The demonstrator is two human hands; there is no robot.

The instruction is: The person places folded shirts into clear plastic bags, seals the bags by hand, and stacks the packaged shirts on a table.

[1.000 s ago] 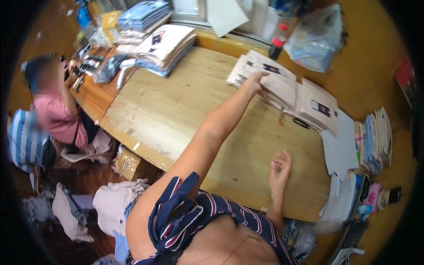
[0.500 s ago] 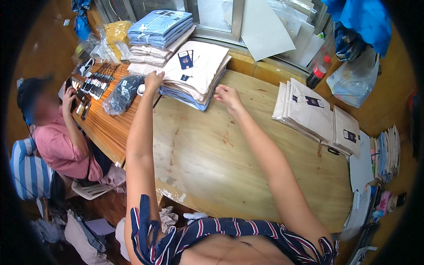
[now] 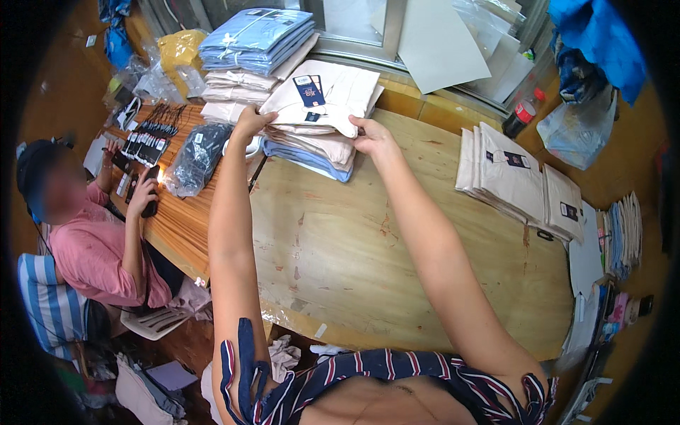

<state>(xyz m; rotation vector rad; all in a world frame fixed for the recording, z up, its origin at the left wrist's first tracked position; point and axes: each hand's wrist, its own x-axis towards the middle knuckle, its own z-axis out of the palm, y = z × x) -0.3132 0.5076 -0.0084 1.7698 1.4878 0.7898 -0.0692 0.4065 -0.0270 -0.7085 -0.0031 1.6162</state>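
A folded cream shirt (image 3: 336,88) with dark hang tags (image 3: 309,91) lies on top of a stack at the far side of the table. My left hand (image 3: 253,122) pinches its near left corner. At the near right corner my right hand (image 3: 370,134) grips the same shirt between thumb and fingers. That front edge is raised a little off the garments below. Under it are more cream shirts (image 3: 333,145) and, at the bottom, folded blue shirts (image 3: 312,161). Both arms reach out straight over the table.
Blue shirts (image 3: 255,39) tied with string top another pile, back left. More tagged cream shirts (image 3: 506,166) lie right, near a cola bottle (image 3: 523,117). A dark plastic-wrapped bundle (image 3: 202,159) sits left. A person in pink (image 3: 99,255) holds a phone (image 3: 151,191) beside the wooden table (image 3: 333,262).
My right hand has moved from beside the stack onto the top shirt's corner. Both hands now hold its front edge, slightly lifted. The seated person's phone is lower.
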